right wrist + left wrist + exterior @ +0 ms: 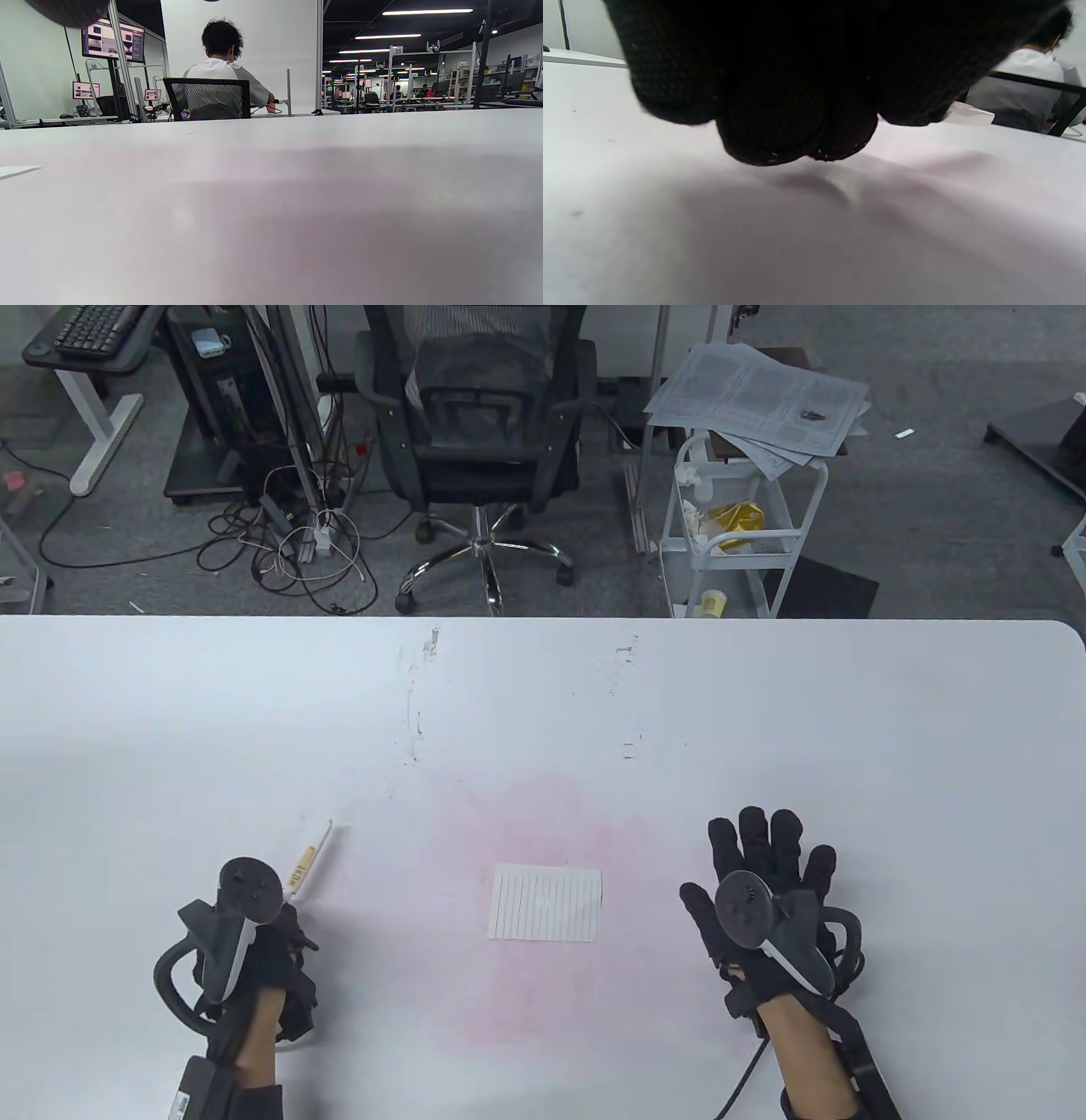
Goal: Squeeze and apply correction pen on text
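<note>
Left hand (254,959) grips the correction pen (307,865); right hand (764,891) lies flat.

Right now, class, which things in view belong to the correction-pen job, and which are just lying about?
Belong to the job:
- correction pen, held in the left hand
- lined paper, flat on the table
- right hand, resting open on the table

Just lying about:
- office chair
- white cart topped with printed sheets
- floor cables
</note>
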{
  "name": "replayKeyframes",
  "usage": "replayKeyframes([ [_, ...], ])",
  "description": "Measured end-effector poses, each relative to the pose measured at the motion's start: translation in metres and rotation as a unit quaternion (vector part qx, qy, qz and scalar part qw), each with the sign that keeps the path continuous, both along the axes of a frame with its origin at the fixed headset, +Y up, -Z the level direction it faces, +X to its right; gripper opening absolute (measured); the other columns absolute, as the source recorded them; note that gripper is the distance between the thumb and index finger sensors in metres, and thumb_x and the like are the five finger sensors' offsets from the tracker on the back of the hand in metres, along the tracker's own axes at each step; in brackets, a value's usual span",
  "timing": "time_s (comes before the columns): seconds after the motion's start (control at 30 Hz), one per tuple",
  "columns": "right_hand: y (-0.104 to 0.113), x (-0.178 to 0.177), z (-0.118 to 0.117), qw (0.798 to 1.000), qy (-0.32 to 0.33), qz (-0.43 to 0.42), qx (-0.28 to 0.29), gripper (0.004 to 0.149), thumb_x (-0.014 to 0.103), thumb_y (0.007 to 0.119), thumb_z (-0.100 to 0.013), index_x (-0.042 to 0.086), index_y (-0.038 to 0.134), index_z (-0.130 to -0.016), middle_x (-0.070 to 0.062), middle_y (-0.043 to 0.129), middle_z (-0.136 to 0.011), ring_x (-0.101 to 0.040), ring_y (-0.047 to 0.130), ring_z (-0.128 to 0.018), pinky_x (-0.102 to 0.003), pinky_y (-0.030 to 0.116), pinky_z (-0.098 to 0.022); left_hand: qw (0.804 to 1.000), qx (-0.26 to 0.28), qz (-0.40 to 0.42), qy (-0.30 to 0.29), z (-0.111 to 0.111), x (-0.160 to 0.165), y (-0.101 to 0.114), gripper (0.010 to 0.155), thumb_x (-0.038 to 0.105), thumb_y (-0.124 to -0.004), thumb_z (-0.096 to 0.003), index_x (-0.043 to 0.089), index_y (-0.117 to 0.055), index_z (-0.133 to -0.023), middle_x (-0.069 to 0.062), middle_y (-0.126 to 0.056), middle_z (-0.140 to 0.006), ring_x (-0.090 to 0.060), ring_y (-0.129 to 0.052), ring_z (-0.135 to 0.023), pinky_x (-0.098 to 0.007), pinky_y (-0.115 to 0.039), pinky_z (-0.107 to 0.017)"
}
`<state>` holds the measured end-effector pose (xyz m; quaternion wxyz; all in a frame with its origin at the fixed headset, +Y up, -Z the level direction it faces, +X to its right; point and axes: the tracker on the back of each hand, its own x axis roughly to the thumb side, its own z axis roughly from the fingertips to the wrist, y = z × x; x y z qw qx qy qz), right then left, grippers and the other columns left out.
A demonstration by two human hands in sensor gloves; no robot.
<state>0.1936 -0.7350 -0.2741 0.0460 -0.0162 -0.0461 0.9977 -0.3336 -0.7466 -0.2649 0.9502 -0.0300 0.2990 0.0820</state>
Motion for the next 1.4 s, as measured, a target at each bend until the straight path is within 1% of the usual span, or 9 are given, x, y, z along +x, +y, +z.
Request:
replayKeyframes([
  [0.1, 0.0, -0.001, 0.0, 1.0, 0.004, 0.0, 0.0, 0.078, 0.07, 0.059, -0.043, 0.035, 0.026, -0.105, 0.003, 0.013, -0.11, -0.034, 0.0, -0.101, -0.068, 0.011, -0.065, 0.999, -0.033, -0.008, 0.002, -0.002, 0.0, -0.004, 0.045, 0.04, -0.093, -0.0338, 0.019, -0.092, -0.074, -0.002, -0.107, -0.053, -0.018, -0.11, -0.039, -0.037, -0.094, -0.038],
  [0.37, 0.0, -0.003, 0.001, 1.0, 0.008, 0.001, -0.007, 0.078, 0.071, 0.059, -0.043, 0.036, 0.027, -0.105, 0.003, 0.013, -0.11, -0.034, 0.0, -0.101, -0.067, 0.011, -0.065, 0.996, -0.071, -0.058, -0.009, -0.007, 0.01, -0.005, 0.047, 0.042, -0.093, -0.0333, 0.021, -0.091, -0.075, -0.001, -0.105, -0.054, -0.02, -0.106, -0.041, -0.038, -0.09, -0.041],
  [0.53, -0.001, -0.003, 0.001, 1.0, 0.009, 0.001, -0.005, 0.078, 0.071, 0.059, -0.043, 0.035, 0.027, -0.105, 0.003, 0.013, -0.11, -0.034, 0.001, -0.101, -0.067, 0.012, -0.065, 0.995, -0.071, -0.065, -0.011, -0.005, 0.011, -0.003, 0.05, 0.044, -0.092, -0.0333, 0.023, -0.089, -0.079, -0.002, -0.103, -0.06, -0.022, -0.106, -0.046, -0.039, -0.089, -0.044],
  [0.63, -0.001, -0.004, 0.002, 1.0, 0.01, -0.001, -0.003, 0.078, 0.071, 0.059, -0.043, 0.035, 0.027, -0.105, 0.003, 0.013, -0.11, -0.035, 0.001, -0.101, -0.067, 0.012, -0.065, 0.997, -0.049, -0.066, -0.015, -0.001, 0.012, 0.005, 0.057, 0.046, -0.091, -0.0334, 0.023, -0.084, -0.085, -0.005, -0.1, -0.071, -0.025, -0.104, -0.056, -0.041, -0.087, -0.048],
  [0.7, -0.001, -0.004, 0.002, 1.0, 0.011, -0.005, 0.001, 0.078, 0.071, 0.059, -0.043, 0.035, 0.027, -0.105, 0.002, 0.014, -0.11, -0.035, 0.001, -0.101, -0.067, 0.012, -0.065, 0.997, -0.014, -0.072, -0.024, 0.002, 0.017, 0.013, 0.062, 0.048, -0.091, -0.0333, 0.023, -0.081, -0.089, -0.007, -0.096, -0.08, -0.027, -0.102, -0.065, -0.043, -0.084, -0.052],
  [0.9, 0.0, -0.007, 0.004, 1.0, 0.017, -0.009, 0.005, 0.078, 0.071, 0.059, -0.043, 0.035, 0.028, -0.105, 0.002, 0.015, -0.111, -0.035, 0.003, -0.101, -0.067, 0.013, -0.065, 0.981, 0.118, -0.077, -0.133, 0.013, 0.046, 0.034, 0.071, 0.054, -0.083, -0.0347, 0.028, -0.067, -0.099, -0.01, -0.075, -0.104, -0.034, -0.086, -0.09, -0.051, -0.073, -0.066],
  [1.07, 0.0, -0.013, 0.006, 1.0, 0.026, -0.01, 0.004, 0.078, 0.071, 0.058, -0.043, 0.035, 0.028, -0.105, 0.002, 0.015, -0.111, -0.035, 0.003, -0.101, -0.067, 0.014, -0.065, 0.955, 0.169, -0.058, -0.236, 0.021, 0.079, 0.042, 0.075, 0.061, -0.076, -0.036, 0.034, -0.058, -0.104, -0.007, -0.059, -0.114, -0.035, -0.073, -0.101, -0.055, -0.066, -0.072],
  [1.23, -0.001, -0.02, 0.008, 0.999, 0.031, -0.009, -0.005, 0.077, 0.07, 0.058, -0.044, 0.035, 0.028, -0.105, 0.002, 0.015, -0.111, -0.036, 0.004, -0.101, -0.067, 0.014, -0.065, 0.936, 0.153, -0.055, -0.312, 0.023, 0.114, 0.036, 0.077, 0.065, -0.069, -0.0371, 0.038, -0.049, -0.106, -0.004, -0.046, -0.118, -0.034, -0.056, -0.11, -0.059, -0.057, -0.076],
  [1.4, -0.002, -0.026, 0.011, 0.999, 0.037, -0.01, -0.011, 0.077, 0.07, 0.058, -0.044, 0.035, 0.027, -0.105, 0.002, 0.015, -0.111, -0.036, 0.004, -0.101, -0.068, 0.015, -0.065, 0.928, 0.108, -0.098, -0.343, 0.021, 0.138, 0.023, 0.078, 0.068, -0.061, -0.0369, 0.04, -0.042, -0.107, 0.002, -0.035, -0.12, -0.033, -0.042, -0.113, -0.06, -0.049, -0.078],
])
